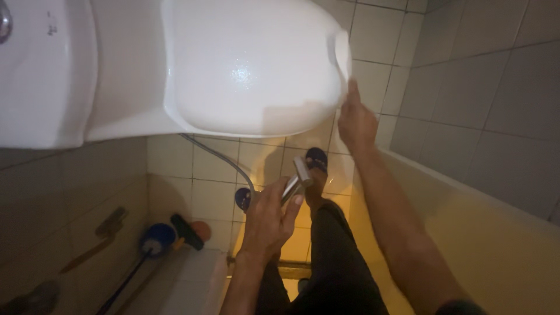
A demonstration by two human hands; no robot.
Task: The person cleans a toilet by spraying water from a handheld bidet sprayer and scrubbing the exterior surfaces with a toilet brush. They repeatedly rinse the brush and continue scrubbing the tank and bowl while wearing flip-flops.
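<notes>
While the left hand (269, 219) wraps its grip around the metal sprayer (296, 182) (nozzle angled up toward the toilet lid (245, 64)), the right hand (354, 119) pinches the lid's edge, just above it, hose (219, 157) trailing left.

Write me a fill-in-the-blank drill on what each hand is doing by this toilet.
1. The left hand holds a metal ____ joined to a hose.
2. The right hand touches the edge of the toilet ____, which is closed.
3. The floor tiles under the toilet are ____ in shape.

Missing words: sprayer; lid; square
</notes>
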